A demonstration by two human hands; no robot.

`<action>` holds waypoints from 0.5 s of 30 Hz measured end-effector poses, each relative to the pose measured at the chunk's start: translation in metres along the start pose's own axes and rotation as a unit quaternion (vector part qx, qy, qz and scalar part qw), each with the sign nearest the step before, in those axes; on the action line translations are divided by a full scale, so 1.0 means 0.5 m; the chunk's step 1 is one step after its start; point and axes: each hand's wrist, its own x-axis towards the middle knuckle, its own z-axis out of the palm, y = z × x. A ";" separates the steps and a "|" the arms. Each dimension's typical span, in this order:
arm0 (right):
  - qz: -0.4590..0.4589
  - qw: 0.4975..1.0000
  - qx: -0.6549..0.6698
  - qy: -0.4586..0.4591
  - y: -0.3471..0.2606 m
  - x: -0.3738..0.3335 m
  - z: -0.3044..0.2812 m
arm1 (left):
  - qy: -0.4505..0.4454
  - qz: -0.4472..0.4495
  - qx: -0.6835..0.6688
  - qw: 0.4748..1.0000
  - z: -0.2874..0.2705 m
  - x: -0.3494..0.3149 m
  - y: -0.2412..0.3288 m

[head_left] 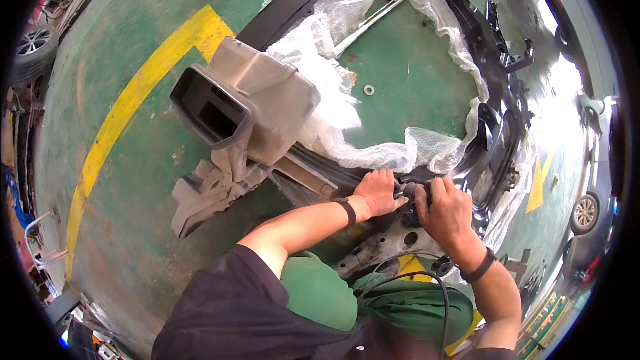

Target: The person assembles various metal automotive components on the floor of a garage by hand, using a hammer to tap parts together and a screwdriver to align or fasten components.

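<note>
My left hand (379, 192) and my right hand (448, 211) are close together at the near edge of a black vehicle body frame (293, 8). Fingers of both hands curl over that edge, with thumbs turned inward. Small dark parts show between the thumbs, too covered to name. Below my hands lies a pale metal bracket (380, 245) with holes. Crumpled bubble wrap (427, 150) covers stretches of the frame. Left of my hands, a dusty grey-brown plastic duct (270, 103) with a wide rectangular mouth rests against the frame.
A thin black cable (443, 293) loops over my green-clad legs. A silver rod (377, 21) crosses the frame's opening, and a pale ring (369, 90) lies on the green floor. A black bracket (513, 60) juts up at right. A loose wheel (35, 47) and a parked car (587, 227) stand farther off.
</note>
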 end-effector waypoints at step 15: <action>-0.036 0.999 -0.001 0.037 0.024 0.035 0.023 | -0.003 0.009 0.001 1.000 -0.012 -0.001 -0.003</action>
